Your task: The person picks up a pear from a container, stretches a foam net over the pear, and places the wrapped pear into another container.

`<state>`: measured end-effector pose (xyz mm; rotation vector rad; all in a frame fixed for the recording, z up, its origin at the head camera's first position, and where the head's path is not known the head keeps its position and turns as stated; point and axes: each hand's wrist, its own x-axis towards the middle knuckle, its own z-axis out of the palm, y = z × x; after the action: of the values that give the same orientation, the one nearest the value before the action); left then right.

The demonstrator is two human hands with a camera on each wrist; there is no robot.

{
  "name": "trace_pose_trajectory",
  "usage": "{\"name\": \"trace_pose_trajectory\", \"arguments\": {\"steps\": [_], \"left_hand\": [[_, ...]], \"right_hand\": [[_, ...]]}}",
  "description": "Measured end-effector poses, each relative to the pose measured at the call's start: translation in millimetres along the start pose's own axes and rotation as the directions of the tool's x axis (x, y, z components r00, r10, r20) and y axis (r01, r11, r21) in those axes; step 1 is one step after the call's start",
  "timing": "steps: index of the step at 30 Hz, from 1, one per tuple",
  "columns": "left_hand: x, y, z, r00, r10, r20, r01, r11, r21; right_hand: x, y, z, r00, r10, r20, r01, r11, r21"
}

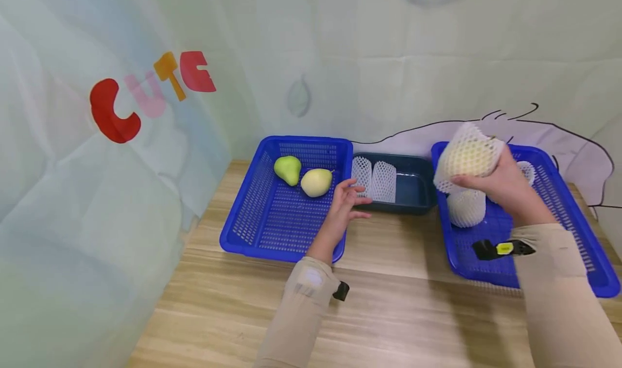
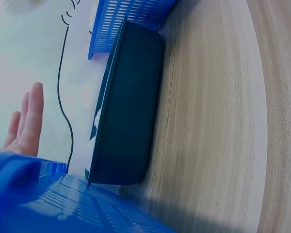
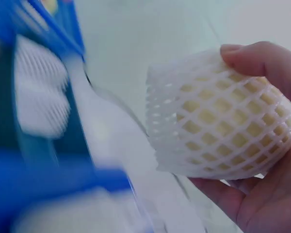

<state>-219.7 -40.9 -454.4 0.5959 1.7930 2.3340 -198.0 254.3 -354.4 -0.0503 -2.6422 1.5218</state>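
Up in the air goes a pale yellow pear wrapped in a white foam net sleeve [image 1: 467, 153], held above the right-hand blue plastic mesh basket [image 1: 573, 217] with the right hand [image 1: 505, 187] curled around it, thumb on top and fingers cupped beneath (the right wrist view shows the yellow skin through the netting, and the sleeve's open mouth pointing away from the palm). Directly below it, another foam-netted fruit [image 1: 466, 207] sits in that same basket, and a further white netted piece [image 1: 527, 171] peeks out behind the hand.

Over to the middle: a dark navy rectangular tray [image 1: 413, 190] stands between the two baskets, with two empty white foam net sleeves [image 1: 373, 179] standing inside at its left end. The left hand [image 1: 346, 203] hovers at the right rim of the left-hand blue plastic mesh basket [image 1: 252, 217], fingers spread and relaxed, gripping nothing. Inside that basket lie a bare green pear [image 1: 288, 169] and a bare pale yellow pear [image 1: 316, 182], touching each other.

My read: this looks like the unwrapping stage, fruit lifted and sleeve still on. The next move would call for the free hand to meet the fruit and pull the net off while the other hand holds firm over the wooden surface [image 1: 389, 303].
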Motion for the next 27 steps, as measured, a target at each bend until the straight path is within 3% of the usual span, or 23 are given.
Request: {"name": "trace_pose_trajectory", "arguments": {"steps": [4,7,12,17,22,27], "left_hand": [[-0.9,-0.3,-3.2,1.0,0.0,-0.004,0.0,1.0,0.02],[-1.9,-0.4,-5.3,1.0,-0.001,-0.003,0.001,0.999,0.042],[-2.8,-1.3,-7.0,1.0,-0.001,0.014,0.0,0.998,0.062],[-2.0,-2.3,-5.1,1.0,-0.007,0.023,0.006,0.999,0.046],[-0.7,-2.7,-3.0,0.999,-0.027,0.038,0.026,0.999,0.027],[1.4,2.6,-1.0,0.998,-0.026,0.058,0.025,0.999,0.025]], "right_hand": [[-5,37,-40,0.988,0.137,-0.071,-0.138,0.99,-0.017],[-10,65,-57,0.955,0.287,-0.079,-0.291,0.955,-0.05],[-12,109,-60,0.914,0.401,-0.062,-0.405,0.909,-0.094],[-8,132,-48,0.857,0.502,-0.115,-0.515,0.844,-0.151],[-10,143,-35,0.858,0.464,-0.221,-0.5,0.853,-0.151],[-11,142,-34,0.865,0.437,-0.246,-0.477,0.869,-0.134]]}}
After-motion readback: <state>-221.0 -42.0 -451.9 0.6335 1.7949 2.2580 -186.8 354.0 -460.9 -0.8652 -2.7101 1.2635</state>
